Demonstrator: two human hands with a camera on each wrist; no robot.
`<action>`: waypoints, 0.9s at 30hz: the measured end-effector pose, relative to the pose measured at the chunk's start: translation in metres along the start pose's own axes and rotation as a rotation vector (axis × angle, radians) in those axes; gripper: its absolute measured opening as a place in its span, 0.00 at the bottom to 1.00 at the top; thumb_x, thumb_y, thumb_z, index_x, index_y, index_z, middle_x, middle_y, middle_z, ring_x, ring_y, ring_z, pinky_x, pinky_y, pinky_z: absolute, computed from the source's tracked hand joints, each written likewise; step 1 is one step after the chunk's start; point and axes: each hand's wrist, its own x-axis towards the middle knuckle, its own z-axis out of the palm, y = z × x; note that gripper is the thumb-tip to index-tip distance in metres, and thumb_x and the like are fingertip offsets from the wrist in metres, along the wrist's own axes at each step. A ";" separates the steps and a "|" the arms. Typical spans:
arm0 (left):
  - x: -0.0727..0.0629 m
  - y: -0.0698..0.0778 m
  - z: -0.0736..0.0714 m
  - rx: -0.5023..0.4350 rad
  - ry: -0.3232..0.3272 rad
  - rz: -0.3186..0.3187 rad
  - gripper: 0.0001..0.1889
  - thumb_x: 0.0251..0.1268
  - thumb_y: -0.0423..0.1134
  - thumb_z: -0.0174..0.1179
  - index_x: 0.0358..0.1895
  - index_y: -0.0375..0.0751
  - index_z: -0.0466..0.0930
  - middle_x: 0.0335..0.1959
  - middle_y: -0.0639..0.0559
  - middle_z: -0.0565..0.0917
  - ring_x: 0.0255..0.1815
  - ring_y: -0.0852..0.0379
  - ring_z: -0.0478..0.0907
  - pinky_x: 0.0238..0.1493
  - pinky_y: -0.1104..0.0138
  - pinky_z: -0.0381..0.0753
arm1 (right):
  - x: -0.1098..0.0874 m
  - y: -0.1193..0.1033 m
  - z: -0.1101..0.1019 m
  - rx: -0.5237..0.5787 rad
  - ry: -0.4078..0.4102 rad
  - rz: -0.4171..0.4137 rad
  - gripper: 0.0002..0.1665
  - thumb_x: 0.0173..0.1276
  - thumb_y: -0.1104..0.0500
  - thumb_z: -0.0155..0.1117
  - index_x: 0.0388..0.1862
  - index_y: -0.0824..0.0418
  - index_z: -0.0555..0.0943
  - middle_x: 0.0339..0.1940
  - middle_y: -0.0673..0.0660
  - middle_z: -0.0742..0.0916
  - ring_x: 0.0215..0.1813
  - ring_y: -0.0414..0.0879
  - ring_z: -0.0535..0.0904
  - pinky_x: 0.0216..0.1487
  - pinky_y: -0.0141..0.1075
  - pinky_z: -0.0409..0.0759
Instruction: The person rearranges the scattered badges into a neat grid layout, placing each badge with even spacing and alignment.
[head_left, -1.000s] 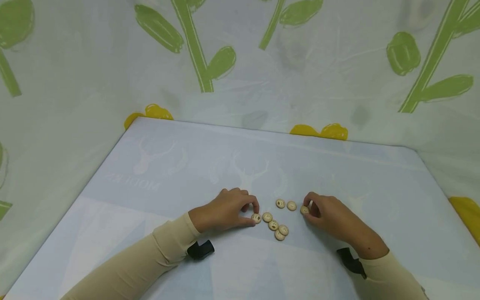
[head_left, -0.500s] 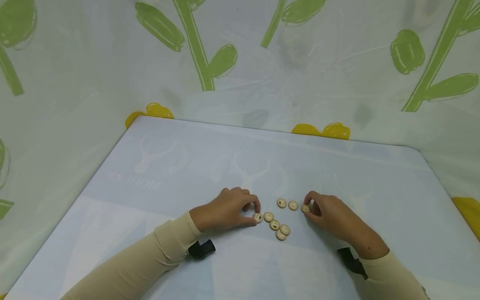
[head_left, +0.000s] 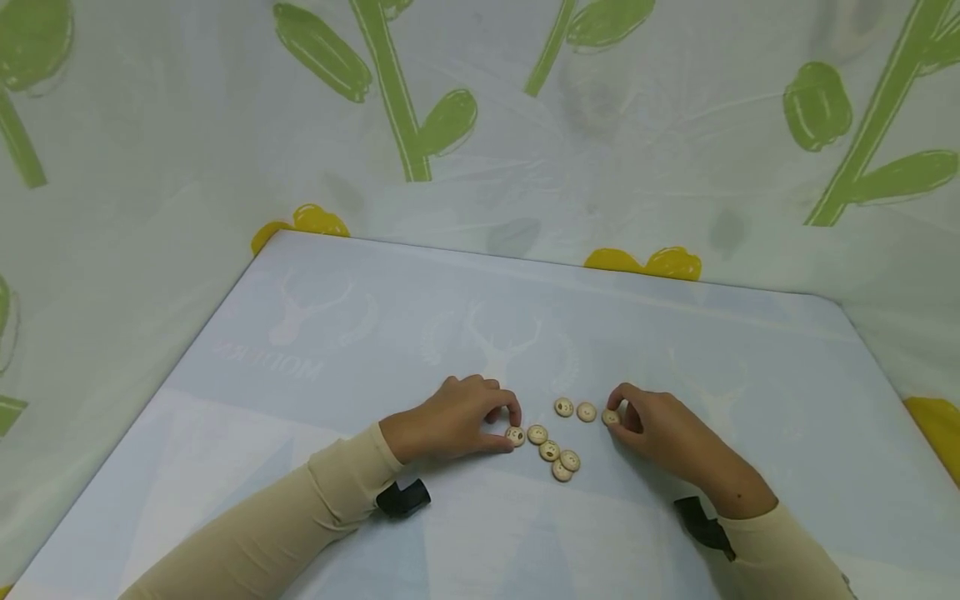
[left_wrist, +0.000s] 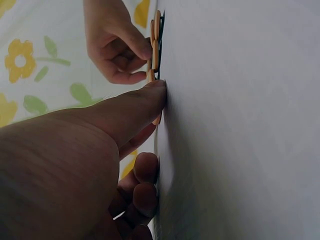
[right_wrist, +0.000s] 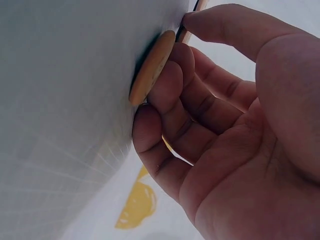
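My left hand [head_left: 459,419] holds a small round wooden disc [head_left: 515,436] with a printed face between thumb and index finger, flat on the table. To the right, my right hand [head_left: 662,433] pinches another wooden disc [head_left: 611,417] the same way. Beside that one, two discs [head_left: 587,412] lie in a short row with it. A slanting line of discs [head_left: 537,434] runs from the left hand, and at its near end one disc [head_left: 570,460] overlaps another. In the right wrist view, a disc [right_wrist: 152,70] shows edge-on by the curled fingers [right_wrist: 167,87].
A pale blue and white cloth with faint antler prints covers the table [head_left: 390,325]. Behind its far edge hangs a white curtain [head_left: 510,150] with green leaf and yellow flower prints. Black straps [head_left: 403,500] sit at both wrists.
The right hand's disc has shifted very slightly away from me, nearer to line with the two beside it. The left hand stays on its disc. The head view has drifted a little.
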 end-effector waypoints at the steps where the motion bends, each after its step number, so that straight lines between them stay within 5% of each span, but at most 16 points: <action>1: 0.000 0.000 0.000 -0.002 -0.002 -0.003 0.10 0.60 0.53 0.71 0.42 0.62 0.82 0.30 0.63 0.74 0.36 0.63 0.69 0.39 0.62 0.65 | 0.000 0.000 0.000 0.003 0.000 0.004 0.13 0.67 0.62 0.67 0.48 0.60 0.78 0.24 0.50 0.79 0.26 0.41 0.72 0.27 0.33 0.71; 27: 0.000 0.001 -0.001 -0.001 0.008 0.006 0.10 0.60 0.53 0.71 0.42 0.61 0.81 0.30 0.62 0.74 0.37 0.62 0.69 0.40 0.62 0.65 | -0.003 -0.001 0.001 0.012 0.007 -0.006 0.13 0.68 0.62 0.67 0.49 0.60 0.78 0.24 0.50 0.78 0.26 0.41 0.71 0.26 0.33 0.70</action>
